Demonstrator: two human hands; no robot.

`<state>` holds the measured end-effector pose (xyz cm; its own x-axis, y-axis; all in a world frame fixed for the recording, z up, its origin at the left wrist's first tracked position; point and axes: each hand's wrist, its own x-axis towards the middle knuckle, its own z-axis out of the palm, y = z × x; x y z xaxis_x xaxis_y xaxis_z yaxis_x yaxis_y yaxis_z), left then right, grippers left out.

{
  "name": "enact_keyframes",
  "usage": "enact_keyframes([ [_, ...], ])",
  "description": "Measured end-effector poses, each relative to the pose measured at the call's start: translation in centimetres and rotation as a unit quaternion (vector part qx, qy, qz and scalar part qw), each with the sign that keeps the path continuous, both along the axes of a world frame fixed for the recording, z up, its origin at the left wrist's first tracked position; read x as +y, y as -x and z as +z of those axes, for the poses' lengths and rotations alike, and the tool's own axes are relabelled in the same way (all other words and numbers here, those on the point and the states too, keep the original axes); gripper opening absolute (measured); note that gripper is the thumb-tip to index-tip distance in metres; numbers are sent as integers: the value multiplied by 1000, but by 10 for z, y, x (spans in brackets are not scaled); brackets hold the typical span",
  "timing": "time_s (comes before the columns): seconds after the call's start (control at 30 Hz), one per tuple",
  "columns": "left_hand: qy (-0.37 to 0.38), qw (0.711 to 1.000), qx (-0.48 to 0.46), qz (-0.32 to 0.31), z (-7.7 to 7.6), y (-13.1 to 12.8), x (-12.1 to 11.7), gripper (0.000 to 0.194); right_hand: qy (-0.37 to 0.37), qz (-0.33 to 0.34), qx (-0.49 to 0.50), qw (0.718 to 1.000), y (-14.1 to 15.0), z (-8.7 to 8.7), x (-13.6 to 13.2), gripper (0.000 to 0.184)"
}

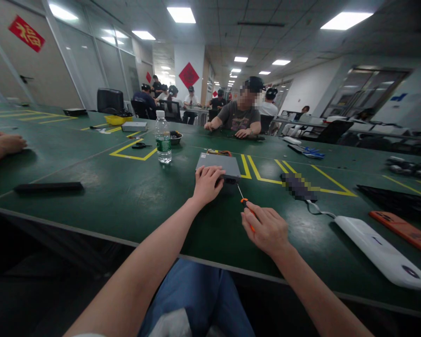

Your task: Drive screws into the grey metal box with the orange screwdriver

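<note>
A flat grey metal box with coloured wires at its far side, which looks like a computer power supply (228, 164), lies on the green table. My left hand (208, 181) grips its near left part, fingers over the top and thumb at the near side. My right hand (266, 224) is closed around the orange and black handle of a screwdriver (244, 202). The shaft points up and away, its tip at the near right edge of the power supply. Whether the tip sits in a screw is too small to tell.
A water bottle (163, 140) and a small bowl (175, 137) stand beyond at left. On the right lie a white power bank (379, 248) with a cable and an orange phone (403, 227). A black bar (49, 187) lies left. A person (243, 114) sits opposite; another person's hand (7, 142) rests at far left.
</note>
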<state>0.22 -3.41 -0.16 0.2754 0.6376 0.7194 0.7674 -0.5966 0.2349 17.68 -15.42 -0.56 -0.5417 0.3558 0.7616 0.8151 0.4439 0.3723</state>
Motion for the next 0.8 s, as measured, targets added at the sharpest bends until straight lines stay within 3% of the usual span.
enact_keyframes([
  [0.33,-12,1000,1,-8,-1,1,1,23,24,-65,7,998,7,3,-4,14],
  [0.6,1,1000,1,-7,-1,1,2,23,49,-49,-34,997,8,-2,-4,10],
  [0.8,-7,1000,-3,-16,-1,2,3,24,46,-84,22,995,8,-2,-4,17],
])
